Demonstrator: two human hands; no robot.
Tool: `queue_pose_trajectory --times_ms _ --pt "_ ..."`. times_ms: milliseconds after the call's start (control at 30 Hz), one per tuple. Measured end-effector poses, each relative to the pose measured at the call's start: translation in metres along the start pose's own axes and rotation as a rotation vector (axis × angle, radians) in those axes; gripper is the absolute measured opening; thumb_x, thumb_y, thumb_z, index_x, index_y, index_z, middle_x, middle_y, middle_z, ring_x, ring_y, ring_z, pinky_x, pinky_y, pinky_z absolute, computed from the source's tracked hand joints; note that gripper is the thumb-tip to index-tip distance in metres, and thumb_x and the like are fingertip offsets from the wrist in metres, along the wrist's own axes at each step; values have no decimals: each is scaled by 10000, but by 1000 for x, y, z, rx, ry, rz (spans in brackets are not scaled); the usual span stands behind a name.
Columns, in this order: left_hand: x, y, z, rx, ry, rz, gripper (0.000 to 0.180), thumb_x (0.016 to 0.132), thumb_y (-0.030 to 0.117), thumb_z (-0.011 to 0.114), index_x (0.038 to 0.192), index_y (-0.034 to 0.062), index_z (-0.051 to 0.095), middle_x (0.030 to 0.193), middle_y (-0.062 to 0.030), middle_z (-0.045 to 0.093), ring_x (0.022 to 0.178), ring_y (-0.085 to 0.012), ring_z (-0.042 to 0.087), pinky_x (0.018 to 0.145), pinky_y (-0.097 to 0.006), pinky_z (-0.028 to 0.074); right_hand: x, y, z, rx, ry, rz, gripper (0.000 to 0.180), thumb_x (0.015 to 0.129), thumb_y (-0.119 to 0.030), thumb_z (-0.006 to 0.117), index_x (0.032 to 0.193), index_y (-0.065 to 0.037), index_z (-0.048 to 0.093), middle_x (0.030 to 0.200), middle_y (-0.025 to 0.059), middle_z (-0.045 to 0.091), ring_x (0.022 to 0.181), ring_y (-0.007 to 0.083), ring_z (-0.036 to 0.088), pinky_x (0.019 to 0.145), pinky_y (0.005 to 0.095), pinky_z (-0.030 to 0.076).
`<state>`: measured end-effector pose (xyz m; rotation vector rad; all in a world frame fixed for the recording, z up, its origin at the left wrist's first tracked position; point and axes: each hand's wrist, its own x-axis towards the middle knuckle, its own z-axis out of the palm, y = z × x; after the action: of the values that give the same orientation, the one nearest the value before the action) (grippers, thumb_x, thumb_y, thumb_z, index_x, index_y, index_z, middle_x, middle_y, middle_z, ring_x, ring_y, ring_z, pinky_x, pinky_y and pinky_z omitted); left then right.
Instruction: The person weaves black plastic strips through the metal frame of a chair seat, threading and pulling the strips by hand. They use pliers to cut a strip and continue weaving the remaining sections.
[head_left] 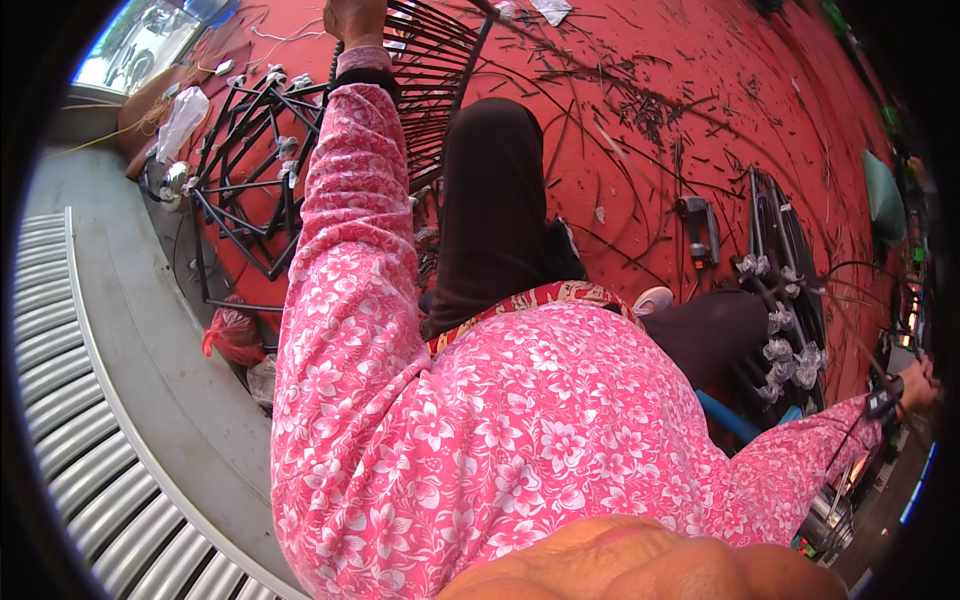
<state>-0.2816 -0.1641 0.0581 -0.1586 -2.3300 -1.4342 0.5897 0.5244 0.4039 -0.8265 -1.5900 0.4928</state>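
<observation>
My left hand (355, 20) is at the top edge, closed at the side of a dark woven frame (425, 90) with many parallel thin strips; its fingertips are partly cut off. The frame stands in front of my left knee, partly hidden by my sleeve. Stretched out to the far right, my right hand (915, 385) is closed, with a long thin dark strip (848, 445) running by it. The strip's hold inside the fingers is small and blurred.
Black tubular frames (250, 185) with wrapped ends stand at left, beside a red bag (235, 335). A power tool (697, 232) lies on the red floor (590, 130) among scattered strips. Wrapped black tubes (785, 260) lie at right. A grey slatted metal surface (85, 400) borders my left.
</observation>
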Motion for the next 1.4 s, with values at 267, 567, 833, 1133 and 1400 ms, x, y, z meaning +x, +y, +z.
queue_pose_trajectory --times_ms 267,567,833,1133,1400 --pt "-15 -8 -17 -432 -136 20 319 868 256 806 1084 36 724 859 -19 713 789 -83 628 665 -257 477 -186 177 206 -330 -549 676 154 878 -171 685 947 -36 655 683 -52 496 550 73 423 478 257 304" --pt "-41 13 -37 -671 -367 70 347 901 146 772 1192 -17 674 1003 -29 724 901 -86 650 782 -231 507 -385 10 496 -173 -980 214 620 878 -278 768 1358 65 579 1307 206 651 1204 245 632 997 337 496" --pt "-65 47 -38 -762 -487 64 315 915 111 746 1190 -20 665 1007 -34 714 889 -96 646 782 -244 514 -474 -134 571 14 -1155 183 283 911 -276 733 987 -3 736 825 29 703 687 67 650 572 229 492" --pt "-87 82 -31 -781 -622 127 256 913 82 746 1137 -12 666 901 25 648 821 -56 584 716 -229 479 -555 -56 584 -29 -1142 661 172 935 -172 690 950 -1 701 729 9 657 605 70 621 473 223 467" --pt "-92 94 -52 -818 -802 207 291 872 48 764 1145 -2 675 989 3 671 915 -89 599 792 -266 494 -467 -133 565 387 -845 363 204 969 -200 700 1104 -48 722 885 -7 720 761 32 635 629 188 467"
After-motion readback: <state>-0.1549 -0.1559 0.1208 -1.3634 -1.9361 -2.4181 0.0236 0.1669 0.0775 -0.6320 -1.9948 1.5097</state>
